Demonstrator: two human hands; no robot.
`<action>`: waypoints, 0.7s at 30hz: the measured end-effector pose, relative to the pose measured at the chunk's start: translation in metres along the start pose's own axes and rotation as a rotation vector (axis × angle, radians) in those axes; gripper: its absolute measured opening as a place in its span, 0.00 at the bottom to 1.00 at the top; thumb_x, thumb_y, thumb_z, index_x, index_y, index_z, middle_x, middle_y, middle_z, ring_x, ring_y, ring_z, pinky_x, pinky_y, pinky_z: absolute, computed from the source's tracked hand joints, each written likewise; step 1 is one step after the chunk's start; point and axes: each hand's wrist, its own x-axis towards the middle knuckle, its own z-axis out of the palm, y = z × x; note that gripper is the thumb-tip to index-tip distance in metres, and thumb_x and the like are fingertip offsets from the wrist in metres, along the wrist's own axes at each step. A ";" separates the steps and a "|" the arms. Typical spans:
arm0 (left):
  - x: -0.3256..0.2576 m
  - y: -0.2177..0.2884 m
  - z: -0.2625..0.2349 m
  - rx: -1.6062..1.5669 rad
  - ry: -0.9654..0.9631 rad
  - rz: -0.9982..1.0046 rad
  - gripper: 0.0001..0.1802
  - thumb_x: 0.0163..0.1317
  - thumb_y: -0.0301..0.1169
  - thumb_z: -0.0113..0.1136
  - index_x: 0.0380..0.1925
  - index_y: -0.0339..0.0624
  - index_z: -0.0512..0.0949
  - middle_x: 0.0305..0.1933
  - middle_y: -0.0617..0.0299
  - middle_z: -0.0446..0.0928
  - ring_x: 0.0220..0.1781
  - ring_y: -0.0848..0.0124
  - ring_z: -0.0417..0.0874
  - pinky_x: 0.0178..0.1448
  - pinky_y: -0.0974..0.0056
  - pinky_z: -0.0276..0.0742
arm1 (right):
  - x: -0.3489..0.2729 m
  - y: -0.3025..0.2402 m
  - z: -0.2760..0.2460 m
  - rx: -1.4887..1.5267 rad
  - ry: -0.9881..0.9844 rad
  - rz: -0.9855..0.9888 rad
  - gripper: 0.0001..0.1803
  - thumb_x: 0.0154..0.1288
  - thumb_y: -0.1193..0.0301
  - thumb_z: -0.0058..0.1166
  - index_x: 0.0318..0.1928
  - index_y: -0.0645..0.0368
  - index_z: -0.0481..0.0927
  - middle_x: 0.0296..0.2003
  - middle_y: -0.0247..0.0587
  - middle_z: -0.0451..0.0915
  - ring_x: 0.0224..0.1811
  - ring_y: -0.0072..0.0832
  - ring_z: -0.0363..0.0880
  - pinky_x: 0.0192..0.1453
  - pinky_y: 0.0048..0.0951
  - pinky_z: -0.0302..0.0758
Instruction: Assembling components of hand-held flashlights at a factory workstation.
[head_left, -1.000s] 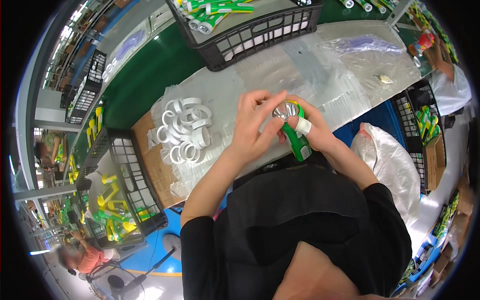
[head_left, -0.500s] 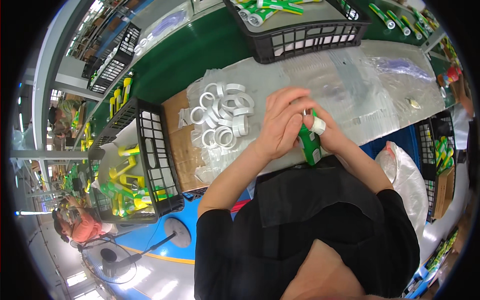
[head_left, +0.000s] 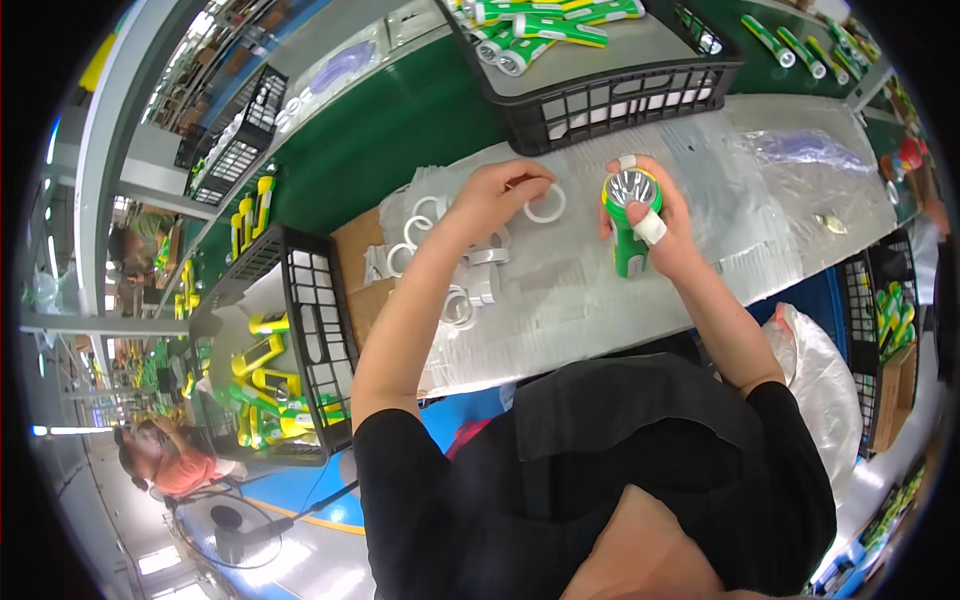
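Note:
My left hand [head_left: 492, 200] pinches a white ring [head_left: 546, 220] between thumb and fingers, above the plastic-covered bench. My right hand [head_left: 672, 228] is wrapped round a green flashlight [head_left: 629, 250], whose shiny reflector head tilts up toward me. White tape is wound on the thumb and a finger of that hand. The ring and the flashlight are apart. Under and beside my left wrist lies a heap of loose white rings [head_left: 484, 285], partly hidden by my forearm.
A black crate [head_left: 625, 105] with green-and-white flashlights stands at the back of the bench. On the left, another black crate [head_left: 318, 315] holds yellow and green flashlights. A white sack [head_left: 822, 395] sits at the right. Crumpled clear plastic [head_left: 810, 150] lies at the back right.
My hands have come apart. The left moved left to the rings and now holds one. The right moved slightly farther out with the flashlight, its reflector now facing up.

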 end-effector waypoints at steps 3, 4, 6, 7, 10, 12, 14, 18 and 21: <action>0.013 -0.012 0.018 0.030 -0.065 -0.020 0.11 0.65 0.32 0.59 0.46 0.43 0.82 0.43 0.57 0.82 0.44 0.65 0.81 0.48 0.64 0.76 | 0.002 0.001 -0.003 -0.011 0.015 -0.002 0.33 0.65 0.50 0.57 0.58 0.62 0.66 0.31 0.42 0.77 0.29 0.27 0.77 0.33 0.28 0.72; 0.013 -0.013 0.022 0.157 0.027 0.070 0.12 0.64 0.32 0.61 0.46 0.43 0.82 0.45 0.57 0.81 0.45 0.64 0.81 0.48 0.64 0.76 | 0.001 0.002 -0.006 -0.016 0.022 -0.002 0.33 0.65 0.50 0.57 0.58 0.62 0.66 0.31 0.42 0.77 0.29 0.27 0.77 0.33 0.28 0.72; 0.007 -0.015 0.026 0.281 0.121 0.161 0.13 0.62 0.33 0.62 0.46 0.43 0.81 0.47 0.57 0.80 0.45 0.64 0.81 0.48 0.63 0.76 | 0.001 0.003 -0.010 -0.011 -0.002 -0.017 0.31 0.66 0.52 0.57 0.58 0.62 0.66 0.32 0.42 0.77 0.29 0.28 0.78 0.34 0.28 0.73; -0.001 -0.007 0.026 0.365 0.078 0.166 0.13 0.61 0.34 0.63 0.45 0.43 0.81 0.50 0.57 0.79 0.45 0.63 0.81 0.49 0.64 0.76 | 0.001 0.004 -0.010 -0.013 0.004 -0.014 0.31 0.66 0.52 0.57 0.58 0.62 0.66 0.32 0.42 0.77 0.29 0.28 0.78 0.34 0.28 0.73; -0.006 -0.010 0.025 0.516 0.014 0.203 0.15 0.58 0.36 0.66 0.43 0.43 0.82 0.50 0.55 0.78 0.46 0.60 0.80 0.48 0.61 0.76 | 0.009 0.005 -0.004 0.014 -0.008 -0.024 0.30 0.66 0.54 0.57 0.58 0.63 0.66 0.32 0.41 0.77 0.30 0.27 0.78 0.35 0.28 0.73; -0.010 -0.011 0.025 0.587 0.004 0.236 0.15 0.56 0.37 0.68 0.41 0.41 0.82 0.48 0.53 0.78 0.46 0.57 0.79 0.46 0.59 0.76 | 0.013 0.008 0.002 0.065 -0.041 -0.020 0.28 0.67 0.57 0.57 0.57 0.62 0.67 0.33 0.41 0.77 0.31 0.27 0.78 0.36 0.28 0.74; -0.015 0.016 0.026 0.144 0.288 0.150 0.14 0.55 0.35 0.69 0.39 0.42 0.83 0.47 0.53 0.77 0.43 0.61 0.79 0.40 0.62 0.74 | 0.013 0.014 0.000 0.079 -0.020 0.005 0.26 0.66 0.59 0.58 0.57 0.62 0.67 0.34 0.41 0.78 0.32 0.26 0.78 0.37 0.28 0.75; -0.031 0.060 0.025 0.050 0.374 0.467 0.11 0.58 0.30 0.68 0.40 0.38 0.83 0.50 0.54 0.76 0.44 0.66 0.78 0.43 0.66 0.74 | 0.011 0.015 0.001 0.040 -0.052 0.035 0.25 0.66 0.63 0.58 0.58 0.61 0.67 0.38 0.41 0.77 0.36 0.26 0.78 0.40 0.30 0.77; -0.031 0.076 0.035 0.185 0.420 0.651 0.14 0.53 0.30 0.73 0.39 0.37 0.84 0.51 0.55 0.74 0.42 0.68 0.78 0.44 0.65 0.75 | 0.012 0.021 0.002 0.024 -0.082 -0.110 0.24 0.65 0.72 0.59 0.59 0.59 0.67 0.44 0.37 0.75 0.39 0.24 0.78 0.39 0.26 0.79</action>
